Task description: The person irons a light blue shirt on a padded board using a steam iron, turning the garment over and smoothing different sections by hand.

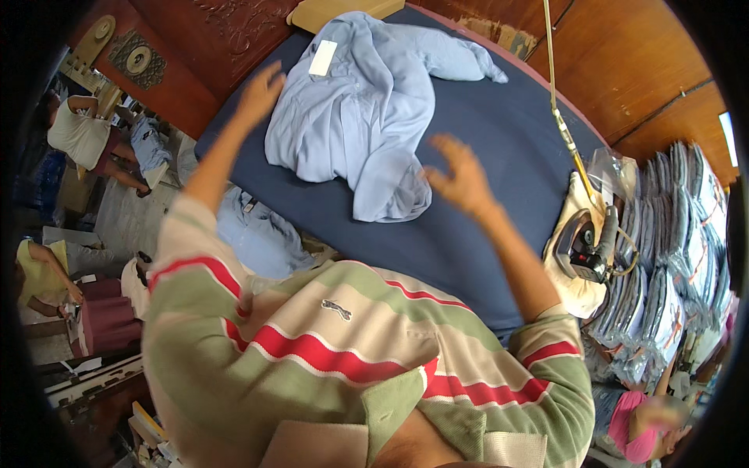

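A light blue long-sleeved shirt (351, 109) lies loosely spread and wrinkled on a dark blue padded table (499, 226). One sleeve stretches to the far right, and the other bends toward me. A blank-looking white tag (322, 58) rests on its upper left part. Just off the shirt's left edge is my left hand (261, 93), fingers apart and holding nothing. My right hand (462, 178) hovers right of the near sleeve, its fingers spread and empty.
At the table's right edge an iron (585, 246) stands on a cream cloth pad (573, 292), its hose (573, 144) hanging from above. Tall stacks of bagged folded garments (663, 234) are beyond it. More blue cloth (261, 234) hangs at the near left. Other people work at left and lower right.
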Available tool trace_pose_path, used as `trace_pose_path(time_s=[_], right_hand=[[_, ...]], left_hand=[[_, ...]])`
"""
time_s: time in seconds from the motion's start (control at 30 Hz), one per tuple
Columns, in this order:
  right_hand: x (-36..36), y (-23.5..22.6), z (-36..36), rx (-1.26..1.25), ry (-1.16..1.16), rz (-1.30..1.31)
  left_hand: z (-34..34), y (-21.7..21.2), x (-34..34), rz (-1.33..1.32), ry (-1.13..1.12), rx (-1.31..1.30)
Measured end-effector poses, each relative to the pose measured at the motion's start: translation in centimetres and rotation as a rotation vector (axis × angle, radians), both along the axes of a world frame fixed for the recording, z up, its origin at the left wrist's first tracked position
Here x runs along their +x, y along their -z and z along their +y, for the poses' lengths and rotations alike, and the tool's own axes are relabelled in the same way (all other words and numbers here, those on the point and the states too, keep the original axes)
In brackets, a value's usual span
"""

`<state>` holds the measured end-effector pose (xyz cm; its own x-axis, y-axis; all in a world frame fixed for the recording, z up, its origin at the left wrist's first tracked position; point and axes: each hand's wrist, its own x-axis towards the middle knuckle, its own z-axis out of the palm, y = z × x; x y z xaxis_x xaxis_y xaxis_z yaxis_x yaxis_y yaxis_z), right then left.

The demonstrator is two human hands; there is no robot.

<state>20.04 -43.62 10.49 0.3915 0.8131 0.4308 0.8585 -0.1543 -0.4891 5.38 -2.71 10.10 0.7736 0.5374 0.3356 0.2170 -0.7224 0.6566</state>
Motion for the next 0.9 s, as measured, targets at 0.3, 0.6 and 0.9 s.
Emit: trace_pose_path(time_s=[0.3, 0.6, 0.9], right_hand=[[-0.4, 7.0, 1.4, 0.411, 0.122, 1.423], [5.9, -2.0, -5.6, 1.076, 0.278, 1.386], [5.8, 9.0, -7.9, 0.393, 0.833, 1.294]], left_hand=[[-6.1, 11.8, -8.1, -0.029, -0.453, -0.166], [10.0, -1.9, -7.9, -0.475, -0.307, -0.832], [-7.9, 5.6, -2.2, -0.067, 0.205, 0.212]])
